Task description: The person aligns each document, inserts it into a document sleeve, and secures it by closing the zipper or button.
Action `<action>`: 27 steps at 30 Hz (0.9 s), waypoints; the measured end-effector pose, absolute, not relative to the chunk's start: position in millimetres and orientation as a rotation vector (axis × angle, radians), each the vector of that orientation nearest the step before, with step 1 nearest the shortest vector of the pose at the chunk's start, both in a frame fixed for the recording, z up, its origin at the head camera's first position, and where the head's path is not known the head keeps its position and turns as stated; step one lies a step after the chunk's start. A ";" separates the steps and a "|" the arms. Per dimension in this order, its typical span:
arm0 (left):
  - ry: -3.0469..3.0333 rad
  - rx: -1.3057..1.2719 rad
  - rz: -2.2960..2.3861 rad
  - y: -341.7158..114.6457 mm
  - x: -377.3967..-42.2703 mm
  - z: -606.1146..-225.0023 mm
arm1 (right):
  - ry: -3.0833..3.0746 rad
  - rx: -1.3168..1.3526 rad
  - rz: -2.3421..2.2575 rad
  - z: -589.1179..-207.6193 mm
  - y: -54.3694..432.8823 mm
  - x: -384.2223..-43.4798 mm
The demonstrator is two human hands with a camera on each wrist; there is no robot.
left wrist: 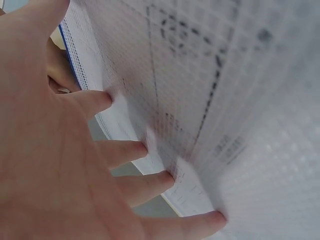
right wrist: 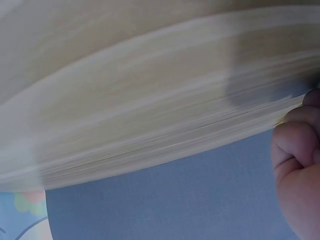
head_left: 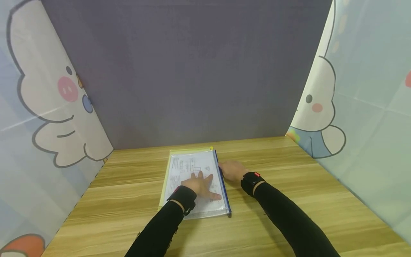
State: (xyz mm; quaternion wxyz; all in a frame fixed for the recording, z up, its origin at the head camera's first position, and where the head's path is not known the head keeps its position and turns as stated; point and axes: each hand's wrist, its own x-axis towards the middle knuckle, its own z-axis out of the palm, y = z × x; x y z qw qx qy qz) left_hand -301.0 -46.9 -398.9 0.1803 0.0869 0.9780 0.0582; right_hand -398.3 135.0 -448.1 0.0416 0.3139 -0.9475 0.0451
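A clear mesh zip document pouch (head_left: pixel 184 167) with a blue zipper (head_left: pixel 226 194) down its right side lies on the table, printed sheets showing through it. Flat on its surface rests my left hand (head_left: pixel 200 185), fingers spread; in the left wrist view the fingertips (left wrist: pixel 162 180) press into the mesh (left wrist: pixel 270 130). At the upper part of the blue zipper, my right hand (head_left: pixel 232 170) pinches with curled fingers. The curled right hand (right wrist: pixel 297 150) also shows in the right wrist view, but the zip pull itself is hidden.
A yellow-edged pouch (head_left: pixel 165 187) lies underneath, its edge showing at the left and top. The wood-grain table (head_left: pixel 128 185) meets a grey back panel (head_left: pixel 192 71). Cartoon-printed sheets (head_left: pixel 369 107) stand along both sides.
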 end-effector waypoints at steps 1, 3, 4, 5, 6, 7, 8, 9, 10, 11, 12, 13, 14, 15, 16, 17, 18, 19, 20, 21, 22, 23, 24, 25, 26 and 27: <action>2.764 0.245 0.161 -46.8 -301.2 -399.1 | -2.897 0.962 0.144 -448.7 135.4 -398.0; 2.765 0.241 0.161 -46.6 -301.3 -399.4 | -2.891 0.965 0.147 -449.7 136.2 -397.2; 2.765 0.239 0.162 -46.5 -301.3 -399.5 | -2.889 0.969 0.151 -450.2 136.7 -396.6; 2.767 0.238 0.165 -46.3 -301.1 -399.1 | -2.886 0.971 0.154 -450.3 137.3 -395.9; 2.769 0.237 0.166 -46.2 -300.8 -398.7 | -2.887 0.973 0.153 -450.2 137.9 -394.9; 2.770 0.239 0.167 -46.2 -300.5 -398.4 | -2.886 0.977 0.151 -450.2 138.5 -394.0; 2.771 0.239 0.172 -46.2 -300.0 -397.8 | -2.885 0.978 0.143 -450.6 139.2 -393.4; 2.772 0.239 0.177 -46.2 -299.5 -397.3 | -2.885 0.982 0.139 -451.0 140.0 -392.8; 2.774 0.241 0.180 -46.2 -299.1 -396.7 | -2.879 0.988 0.146 -450.9 140.8 -391.7; 2.775 0.242 0.182 -46.1 -298.7 -396.1 | -2.874 0.993 0.145 -450.7 141.6 -390.5; 2.775 0.245 0.183 -46.0 -298.4 -395.5 | -2.870 0.999 0.148 -450.3 142.3 -389.4; 2.774 0.245 0.187 -46.0 -298.1 -395.2 | -2.862 1.009 0.163 -450.4 143.0 -388.5; 2.775 0.245 0.190 -46.0 -298.1 -395.1 | -2.857 1.020 0.174 -450.3 143.5 -387.8; 2.774 0.244 0.191 -45.9 -298.0 -394.9 | -2.850 1.034 0.187 -449.8 144.1 -386.9; 2.774 0.245 0.191 -45.8 -298.0 -394.8 | -2.843 1.046 0.188 -449.4 144.6 -386.0; 2.774 0.243 0.192 -45.8 -298.3 -394.9 | -2.835 1.057 0.192 -449.6 145.1 -385.6; 2.774 0.243 0.192 -45.8 -298.5 -395.1 | -2.827 1.070 0.193 -449.7 145.8 -385.2; 2.775 0.242 0.193 -45.8 -298.8 -395.3 | -2.818 1.083 0.194 -449.8 146.5 -384.7; 2.775 0.243 0.192 -45.8 -299.2 -395.5 | -2.814 1.094 0.193 -449.7 147.2 -383.9; 2.775 0.243 0.192 -45.7 -299.4 -395.7 | -2.804 1.103 0.190 -449.7 147.9 -383.0; 2.775 0.242 0.192 -45.7 -299.7 -396.0 | -2.800 1.110 0.192 -449.6 148.6 -381.7; 2.776 0.244 0.191 -45.6 -299.9 -396.3 | -2.796 1.118 0.200 -449.4 149.3 -380.4; 2.776 0.245 0.191 -45.5 -299.9 -396.6 | -2.793 1.125 0.204 -449.1 149.9 -379.1; 2.777 0.245 0.189 -45.5 -300.1 -396.9 | -2.797 1.128 0.206 -449.0 150.3 -378.0; 2.777 0.246 0.187 -45.6 -300.3 -397.2 | -2.799 1.131 0.210 -449.0 150.8 -376.9; 2.778 0.246 0.185 -45.6 -300.3 -397.4 | -2.801 1.134 0.208 -449.0 151.2 -376.0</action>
